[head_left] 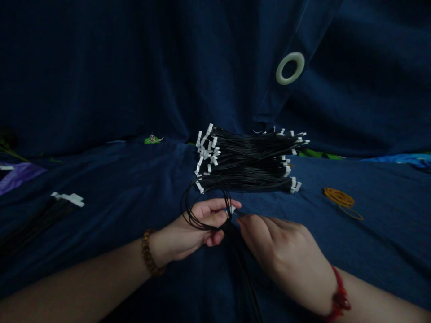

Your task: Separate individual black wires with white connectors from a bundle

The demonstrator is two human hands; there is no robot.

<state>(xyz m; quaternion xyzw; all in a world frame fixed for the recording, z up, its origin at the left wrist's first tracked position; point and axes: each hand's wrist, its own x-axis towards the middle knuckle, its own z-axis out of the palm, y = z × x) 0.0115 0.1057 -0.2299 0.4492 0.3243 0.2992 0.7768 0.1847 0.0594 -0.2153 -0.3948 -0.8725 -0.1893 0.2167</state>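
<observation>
Black wire bunch (232,231) in my left hand (190,229), fingers curled around it | right hand (284,253) at its strands, fingertips (247,222) closed, grip unclear | most wires remain in white-tipped stack (249,159), far on navy cloth (377,224) | second bundle (40,222) lies left

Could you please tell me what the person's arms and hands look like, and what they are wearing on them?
Both the left hand and the right hand are bare, with no gloves, and the forearms show no sleeves. A bracelet of round brown beads circles the left wrist, and a red cord bracelet with a thicker knotted part circles the right wrist.
</observation>
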